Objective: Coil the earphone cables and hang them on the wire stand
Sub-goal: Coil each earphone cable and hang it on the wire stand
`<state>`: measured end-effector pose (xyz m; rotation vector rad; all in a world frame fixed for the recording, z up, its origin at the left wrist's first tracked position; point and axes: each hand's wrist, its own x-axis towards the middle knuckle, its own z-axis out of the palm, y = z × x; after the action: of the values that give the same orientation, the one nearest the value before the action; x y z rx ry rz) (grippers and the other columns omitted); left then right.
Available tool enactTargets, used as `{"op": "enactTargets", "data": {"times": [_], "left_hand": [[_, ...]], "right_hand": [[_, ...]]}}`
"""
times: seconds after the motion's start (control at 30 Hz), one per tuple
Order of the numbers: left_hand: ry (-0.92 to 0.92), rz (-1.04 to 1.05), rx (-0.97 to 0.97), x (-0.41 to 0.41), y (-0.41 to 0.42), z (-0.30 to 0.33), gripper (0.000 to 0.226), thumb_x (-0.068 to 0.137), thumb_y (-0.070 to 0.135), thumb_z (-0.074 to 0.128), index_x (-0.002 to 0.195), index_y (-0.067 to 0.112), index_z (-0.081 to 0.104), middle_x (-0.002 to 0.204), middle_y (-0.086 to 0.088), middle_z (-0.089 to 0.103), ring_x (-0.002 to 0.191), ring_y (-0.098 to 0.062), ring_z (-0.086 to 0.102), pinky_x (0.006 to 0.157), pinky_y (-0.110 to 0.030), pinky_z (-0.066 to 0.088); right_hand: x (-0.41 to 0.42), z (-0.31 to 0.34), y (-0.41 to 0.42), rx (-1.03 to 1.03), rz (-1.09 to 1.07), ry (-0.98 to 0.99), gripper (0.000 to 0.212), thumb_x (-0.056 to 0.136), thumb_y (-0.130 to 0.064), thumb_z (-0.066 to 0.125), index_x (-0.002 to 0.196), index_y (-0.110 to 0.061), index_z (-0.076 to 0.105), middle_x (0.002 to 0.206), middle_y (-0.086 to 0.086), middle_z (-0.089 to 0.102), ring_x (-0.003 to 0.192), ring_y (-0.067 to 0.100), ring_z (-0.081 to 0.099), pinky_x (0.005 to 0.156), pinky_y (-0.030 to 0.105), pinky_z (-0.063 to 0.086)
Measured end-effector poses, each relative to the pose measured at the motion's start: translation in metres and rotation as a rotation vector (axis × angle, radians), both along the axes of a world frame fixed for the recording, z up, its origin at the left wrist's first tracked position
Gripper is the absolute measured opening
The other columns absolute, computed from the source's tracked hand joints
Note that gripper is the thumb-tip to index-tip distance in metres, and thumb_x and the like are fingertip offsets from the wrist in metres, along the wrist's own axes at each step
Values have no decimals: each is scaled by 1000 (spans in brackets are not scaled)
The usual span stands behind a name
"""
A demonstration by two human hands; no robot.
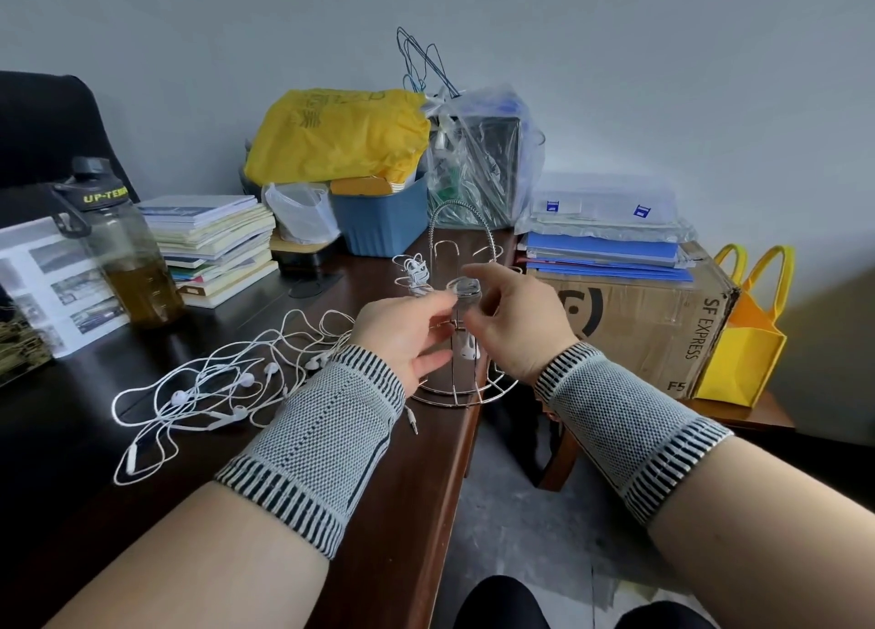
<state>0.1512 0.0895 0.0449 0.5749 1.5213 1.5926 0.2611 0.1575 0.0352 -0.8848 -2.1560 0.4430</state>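
Head view: coiled earphone cable [466, 289] pinched between fingers of left hand [407, 332] and right hand [513, 318].

I see a plain pale grey wall [663, 60] behind a dark brown wooden desk [388, 477], a black chair back [42, 121] at far left, a grey concrete floor [521, 524] below, and a lower wooden side table [757, 415] to the right; the light is soft and even
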Motion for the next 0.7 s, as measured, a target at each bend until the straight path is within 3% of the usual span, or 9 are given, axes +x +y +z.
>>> {"op": "enactTargets", "data": {"times": [0.07, 0.17, 0.27, 0.37, 0.5, 0.6, 0.7], "left_hand": [[-6, 2, -3, -2, 0, 1, 8, 88, 13, 70, 95, 9, 68, 93, -5, 73, 83, -17, 70, 62, -31, 56], [7, 33, -15, -8, 1, -3, 15, 89, 17, 68, 101, 7, 67, 98, -4, 72, 90, -17, 69, 63, -31, 55], [101, 64, -50, -10, 0, -16, 15, 90, 12, 65, 104, 6, 66, 101, -5, 71, 91, -15, 68, 65, -31, 56], [413, 74, -153, -9, -2, -37, 5, 86, 12, 66, 87, 11, 71, 87, -4, 73, 88, -17, 71, 72, -37, 61], [765, -25, -278, -3, -3, -45, 12, 78, 25, 70, 73, 15, 71, 77, -1, 73, 83, -23, 71, 78, -41, 60], [785, 22, -236, -2, 2, -43, 8, 78, 29, 71, 72, 23, 68, 80, 1, 73, 82, -24, 70, 78, -41, 59], [688, 52, -164, -4, 9, -43, 5, 79, 22, 72, 84, 23, 73, 84, 3, 73, 86, -17, 72, 82, -39, 59]], "right_hand": [[1, 0, 0, 0, 6, 17, 43, 85, -17, 57, 127, -25, 59, 74, -13, 59, 70, 5, 56, 80, 26, 52], [7, -5, 4, -15, -39, 161, 34, 85, -14, 58, 117, -22, 64, 68, -16, 56, 61, -2, 52, 66, 15, 44], [12, -17, 13, -156, -154, 327, 18, 85, -11, 56, 97, -20, 67, 70, -15, 58, 62, 4, 55, 67, 22, 46], [14, -29, 19, -243, -194, 286, 15, 87, -10, 54, 91, -20, 64, 81, -9, 62, 66, 9, 55, 69, 26, 47], [13, -37, 23, -304, -182, 145, 23, 89, -8, 52, 105, -17, 65, 93, -6, 61, 68, 9, 56, 64, 24, 47], [9, -42, 24, -311, -163, 182, 24, 87, -6, 53, 103, -17, 68, 94, -4, 64, 62, 4, 52, 56, 17, 40], [2, -43, 24, -357, -137, 197, 24, 86, -8, 56, 105, -15, 67, 93, -5, 64, 72, 7, 57, 65, 21, 48]]}}
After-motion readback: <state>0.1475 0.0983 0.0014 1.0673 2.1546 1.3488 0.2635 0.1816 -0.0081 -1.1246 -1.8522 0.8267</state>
